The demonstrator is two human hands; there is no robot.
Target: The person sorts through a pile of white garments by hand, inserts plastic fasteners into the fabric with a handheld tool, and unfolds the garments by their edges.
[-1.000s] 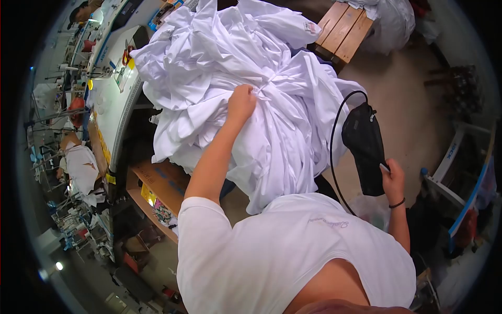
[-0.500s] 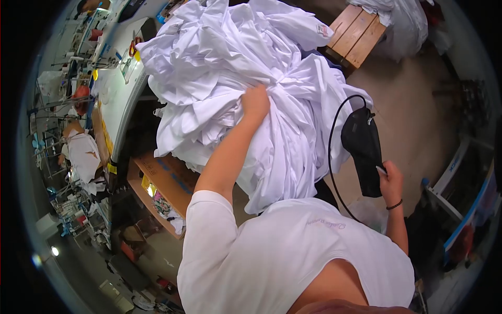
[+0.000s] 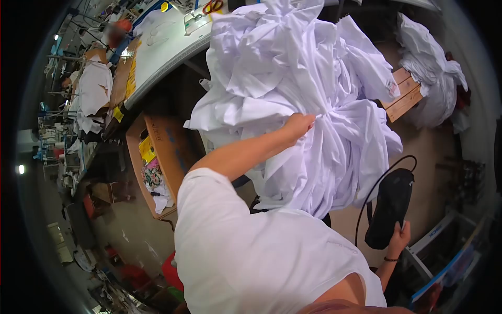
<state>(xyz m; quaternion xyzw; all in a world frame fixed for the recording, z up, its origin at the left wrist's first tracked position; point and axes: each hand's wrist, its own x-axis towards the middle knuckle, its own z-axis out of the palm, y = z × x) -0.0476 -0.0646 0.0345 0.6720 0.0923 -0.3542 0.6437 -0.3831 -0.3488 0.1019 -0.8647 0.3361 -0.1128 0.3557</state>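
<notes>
A large heap of white cloth [image 3: 272, 78], gathered into radiating folds, fills the upper middle of the head view. My left hand [image 3: 299, 126] is closed on the point where the folds bunch together, gripping the cloth. A black pouch [image 3: 389, 206] with a black cable looping from its top hangs at the right. Beside its lower edge, my right hand [image 3: 399, 239], with a dark bracelet at the wrist, has its fingers curled. Whatever is in those fingers is too small to name, and whether they touch the pouch is unclear.
Left of the heap is a white worktable [image 3: 167, 44] with red-handled scissors [image 3: 213, 6] on it. Below stands an open cardboard box [image 3: 162, 157] with coloured cloth. A wooden bench [image 3: 405, 97] carrying more white cloth [image 3: 426, 57] is at right; a metal frame [image 3: 423, 246] stands lower right.
The view has turned, so the heap, bench and pouch appear further right. My left hand still grips the gathered cloth. My right hand and the pouch sit lower in view.
</notes>
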